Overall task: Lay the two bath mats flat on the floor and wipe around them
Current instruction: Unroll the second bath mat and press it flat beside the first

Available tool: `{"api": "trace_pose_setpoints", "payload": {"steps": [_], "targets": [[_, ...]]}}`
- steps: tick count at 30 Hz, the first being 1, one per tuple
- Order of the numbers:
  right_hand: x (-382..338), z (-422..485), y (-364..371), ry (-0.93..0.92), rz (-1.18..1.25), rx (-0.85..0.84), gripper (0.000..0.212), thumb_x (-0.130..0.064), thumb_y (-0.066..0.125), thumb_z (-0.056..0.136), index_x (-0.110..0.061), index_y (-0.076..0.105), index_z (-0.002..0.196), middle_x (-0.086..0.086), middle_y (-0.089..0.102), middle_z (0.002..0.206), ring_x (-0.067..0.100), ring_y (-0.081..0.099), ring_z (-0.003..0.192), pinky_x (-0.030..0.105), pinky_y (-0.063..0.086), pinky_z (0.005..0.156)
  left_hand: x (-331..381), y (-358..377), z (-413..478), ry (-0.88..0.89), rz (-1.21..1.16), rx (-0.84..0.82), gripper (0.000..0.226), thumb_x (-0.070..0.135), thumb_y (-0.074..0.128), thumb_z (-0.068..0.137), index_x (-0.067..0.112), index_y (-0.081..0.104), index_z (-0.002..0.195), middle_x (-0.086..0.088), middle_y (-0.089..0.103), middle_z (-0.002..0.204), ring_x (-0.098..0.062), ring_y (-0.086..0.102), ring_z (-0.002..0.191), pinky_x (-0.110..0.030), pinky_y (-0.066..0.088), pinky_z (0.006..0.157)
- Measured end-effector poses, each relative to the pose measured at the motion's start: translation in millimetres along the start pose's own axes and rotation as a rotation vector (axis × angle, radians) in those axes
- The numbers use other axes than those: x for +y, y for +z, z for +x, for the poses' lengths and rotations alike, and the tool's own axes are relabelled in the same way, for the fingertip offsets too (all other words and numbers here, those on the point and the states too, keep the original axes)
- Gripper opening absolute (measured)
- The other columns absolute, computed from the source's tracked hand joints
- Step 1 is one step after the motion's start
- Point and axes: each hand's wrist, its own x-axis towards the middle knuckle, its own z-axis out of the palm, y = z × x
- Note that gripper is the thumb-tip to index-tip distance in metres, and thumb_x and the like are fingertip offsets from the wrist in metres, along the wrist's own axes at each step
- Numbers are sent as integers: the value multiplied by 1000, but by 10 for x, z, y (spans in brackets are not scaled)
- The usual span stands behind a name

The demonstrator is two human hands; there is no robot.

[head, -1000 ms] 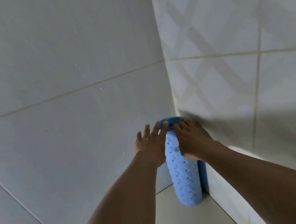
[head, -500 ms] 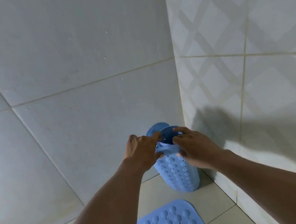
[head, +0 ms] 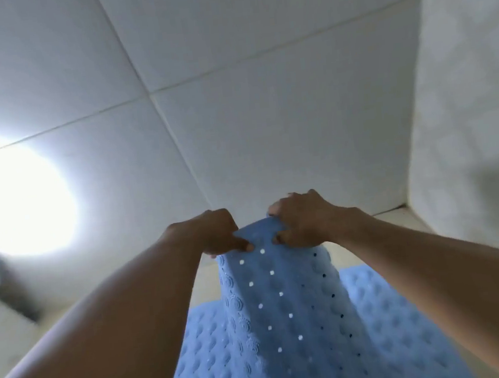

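A blue rubber bath mat (head: 281, 302) with small holes and bumps hangs lifted in front of me, still curved lengthwise. My left hand (head: 216, 235) pinches its top edge on the left. My right hand (head: 304, 220) grips the same edge on the right, fingers curled over it. A second blue bath mat (head: 387, 313) lies flat on the floor beneath and behind the lifted one, showing on both sides of it.
Pale tiled walls (head: 232, 98) meet in a corner at the right (head: 409, 199). A bright glare (head: 5, 196) covers the left wall. A dark streak (head: 12, 290) lies at the wall's foot on the left. Beige floor (head: 8, 340) shows at lower left.
The rolled mat has left the corner and hangs partly unrolled from both hands. My view has swung left and down, bringing the flat mat underneath into sight.
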Motion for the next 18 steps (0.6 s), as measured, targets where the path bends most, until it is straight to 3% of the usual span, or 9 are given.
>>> {"api": "trace_pose_setpoints", "payload": {"steps": [2, 7, 9, 12, 14, 18], "targets": [[-303, 241, 219, -62, -52, 25, 28, -44, 58, 88, -25, 58, 109, 2, 64, 121, 26, 54, 123, 48, 32, 101, -373, 246, -96, -85, -50, 61, 46, 62, 67, 86, 18, 76, 99, -7, 72, 92, -28, 63, 96, -36, 52, 86], [-902, 742, 486, -181, -132, -40, 20, -44, 56, 92, -26, 54, 100, 5, 63, 114, 24, 52, 121, 50, 28, 104, -1082, 813, -330, -271, -173, 165, 26, 61, 74, 78, 37, 65, 84, -3, 67, 94, -30, 63, 99, -38, 52, 85], [-1082, 812, 617, -204, -165, -82, 21, -40, 55, 93, -23, 58, 106, 5, 64, 113, 23, 51, 122, 50, 27, 105, -1216, 1018, -408, -318, -155, 163, 24, 56, 74, 79, 38, 65, 92, -2, 68, 100, -31, 64, 102, -37, 52, 82], [-1218, 805, 856, -251, -214, 15, 10, -29, 54, 91, -24, 57, 99, 1, 67, 107, 22, 51, 116, 48, 30, 98, -1318, 1304, -420, -338, -132, 172, 29, 50, 69, 86, 34, 67, 110, -2, 68, 111, -29, 64, 105, -35, 48, 78], [-1237, 754, 949, -251, -230, 109, 6, -21, 54, 88, -23, 49, 89, -1, 67, 102, 22, 51, 110, 46, 31, 94, -1325, 1445, -366, -332, -144, 215, 26, 46, 65, 90, 32, 67, 111, -3, 69, 112, -30, 64, 104, -35, 47, 76], [-1283, 543, 921, -206, -267, 133, 12, -18, 55, 88, -22, 44, 87, -2, 66, 101, 22, 51, 109, 45, 31, 93, -1245, 1663, -378, -246, -209, 323, 18, 39, 59, 96, 29, 65, 109, -3, 66, 108, -29, 58, 89, -34, 40, 69]]}}
